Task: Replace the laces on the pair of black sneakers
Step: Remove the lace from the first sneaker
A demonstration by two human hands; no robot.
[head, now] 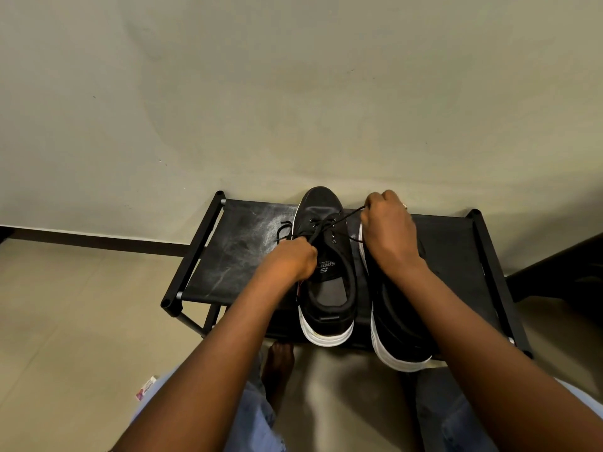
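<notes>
Two black sneakers with white soles stand side by side on a black shoe rack [241, 249], toes toward the wall. The left sneaker [326, 256] carries a black lace [323, 225] crossed through its lower eyelets. My left hand [290, 259] grips one strand of that lace beside the shoe's left edge, and a loose end curls out past it. My right hand [386, 223] pinches the other strand, pulled out taut to the right. That hand and forearm cover most of the right sneaker [396, 331], whose eyelets are hidden.
The rack stands against a plain beige wall [293, 93] on a tiled floor. My bare foot [277, 357] and denim-clad knees lie below the rack's front edge. A small printed packet [145, 388] lies on the floor at lower left. Dark furniture [561, 272] sits to the right.
</notes>
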